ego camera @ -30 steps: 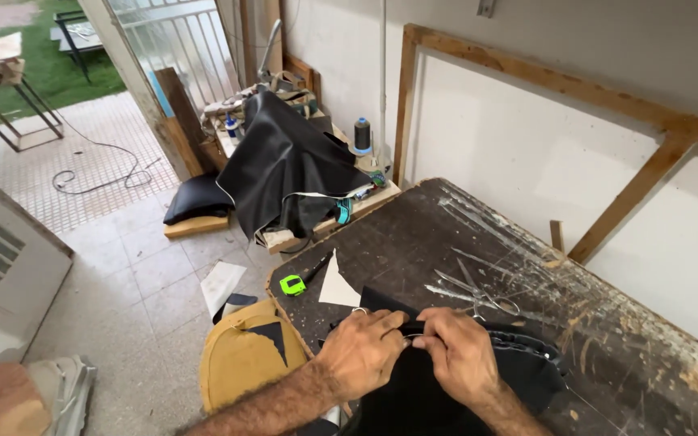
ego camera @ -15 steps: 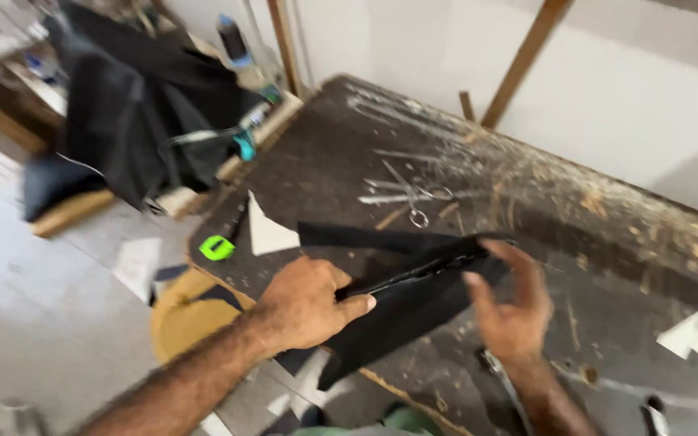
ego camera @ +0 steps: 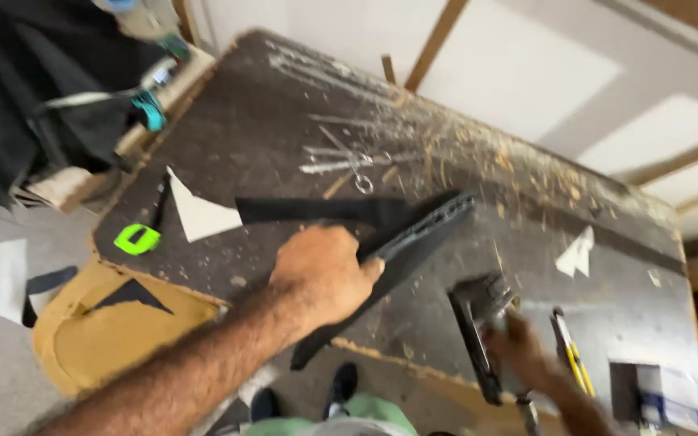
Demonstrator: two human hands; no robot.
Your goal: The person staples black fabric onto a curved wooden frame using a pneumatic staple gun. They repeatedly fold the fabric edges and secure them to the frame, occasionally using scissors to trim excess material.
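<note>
My left hand (ego camera: 325, 274) grips a long black folded piece of material (ego camera: 426, 230) that lies slanted across the dark, scarred workbench (ego camera: 268, 121), its lower end hanging over the front edge. A flat black strip (ego camera: 317, 211) runs out to the left from under it. My right hand (ego camera: 523, 347), blurred, is closed around a black hand tool (ego camera: 472, 319) near the bench's front edge, right of the black piece.
Scissors (ego camera: 353, 161) lie at mid-bench. A white triangular scrap (ego camera: 199, 216) and a green-tipped cutter (ego camera: 136, 239) sit at the left corner, another white scrap (ego camera: 577, 254) and a yellow-handled tool (ego camera: 567, 355) at the right. A tan shaped panel (ego camera: 98, 339) lies on the floor below, with black fabric (ego camera: 10, 97) piled at far left.
My right hand has let go of the black piece and dropped to the right onto the black tool. My left hand keeps its grip. The view has swung right.
</note>
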